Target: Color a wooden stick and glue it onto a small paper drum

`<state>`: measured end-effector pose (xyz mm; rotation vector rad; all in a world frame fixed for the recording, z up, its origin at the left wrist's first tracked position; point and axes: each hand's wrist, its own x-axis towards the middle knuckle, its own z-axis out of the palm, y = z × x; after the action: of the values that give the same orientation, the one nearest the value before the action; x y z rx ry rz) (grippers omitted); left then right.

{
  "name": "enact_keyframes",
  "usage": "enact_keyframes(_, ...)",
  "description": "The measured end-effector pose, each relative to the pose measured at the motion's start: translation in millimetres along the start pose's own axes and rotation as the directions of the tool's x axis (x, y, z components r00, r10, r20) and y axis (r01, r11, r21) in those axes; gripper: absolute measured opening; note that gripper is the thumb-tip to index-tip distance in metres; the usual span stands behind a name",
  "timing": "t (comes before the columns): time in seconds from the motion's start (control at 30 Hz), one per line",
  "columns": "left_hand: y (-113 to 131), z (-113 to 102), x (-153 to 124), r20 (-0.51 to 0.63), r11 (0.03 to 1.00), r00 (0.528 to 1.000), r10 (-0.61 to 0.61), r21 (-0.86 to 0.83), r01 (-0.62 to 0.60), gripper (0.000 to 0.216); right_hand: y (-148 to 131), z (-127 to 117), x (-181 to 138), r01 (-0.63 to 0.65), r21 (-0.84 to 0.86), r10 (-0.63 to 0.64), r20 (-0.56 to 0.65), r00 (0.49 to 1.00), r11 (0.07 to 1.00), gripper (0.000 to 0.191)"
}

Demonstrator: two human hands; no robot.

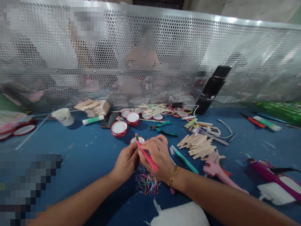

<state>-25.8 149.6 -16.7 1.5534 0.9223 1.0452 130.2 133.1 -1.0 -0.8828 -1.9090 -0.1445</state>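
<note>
- White material (181,216) lies toward your tabletop's (89,157) near edge
- Your right hand's (158,153) fingers close around a pink tool (151,161)
- Your left hand's (125,163) fingers curl, hold unclear

Black bottle (210,89): small white capitals (209,99), apparently beginning "FASH", the remainder too blurred to read; a pale round mark (213,97) sits just beside them.
White cup (63,117): a faint printed mark on its side, too small to make out.
</note>
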Motion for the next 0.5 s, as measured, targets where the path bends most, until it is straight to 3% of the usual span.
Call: enact_keyframes(0.5, 0.7, -1.3, 0.1, 0.008, 0.998, 1.0, 0.009, 0.059, -0.009, 0.034, -0.8, -1.0, 0.0, -0.009, 0.004, 0.009, 0.012, 1.0, 1.0, 0.01)
